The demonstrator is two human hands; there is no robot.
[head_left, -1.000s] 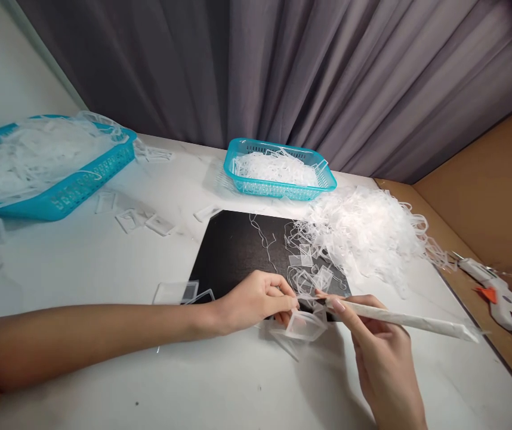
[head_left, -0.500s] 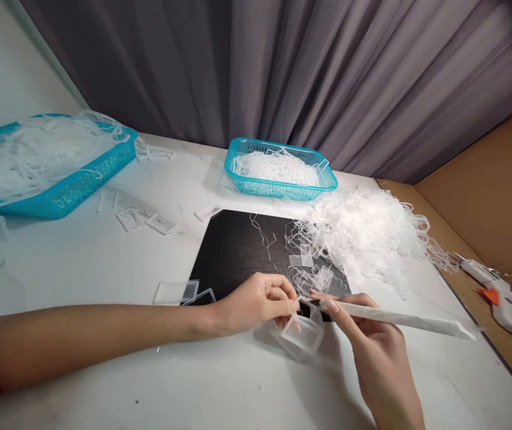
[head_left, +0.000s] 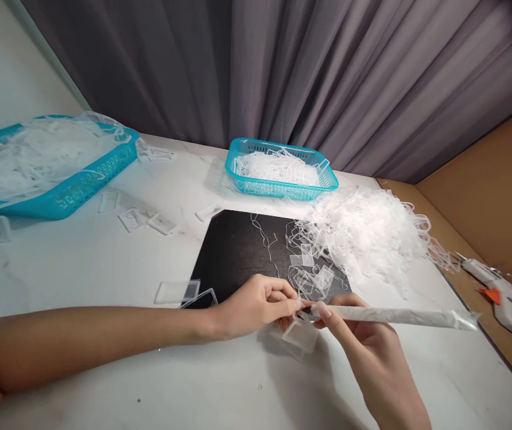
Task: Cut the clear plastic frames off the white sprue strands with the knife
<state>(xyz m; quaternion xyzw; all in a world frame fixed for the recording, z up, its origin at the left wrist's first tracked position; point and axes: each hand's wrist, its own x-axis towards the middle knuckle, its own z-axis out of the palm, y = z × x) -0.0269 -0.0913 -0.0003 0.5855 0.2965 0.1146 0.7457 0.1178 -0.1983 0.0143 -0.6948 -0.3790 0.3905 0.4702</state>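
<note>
Pinched in the fingers of my left hand is a small clear plastic rectangular frame, hanging below the fingertips and slightly blurred. My right hand is closed around a craft knife with a long, white-wrapped handle pointing right. Its dark tip meets the plastic close to my left fingertips; the exact contact is hidden. Both hands are over the near edge of a black mat. Thin clear plastic trimmings lie on the mat just beyond the fingers.
A large heap of clear plastic strips covers the right back. Two blue baskets, one at the middle back and one at left, hold plastic pieces. Loose frames lie between them. A white glue gun rests at far right.
The knife tip has moved slightly left, closer to my left fingertips, and its handle now lies more level. The plastic frame has tilted a little; my left hand has hardly moved.
</note>
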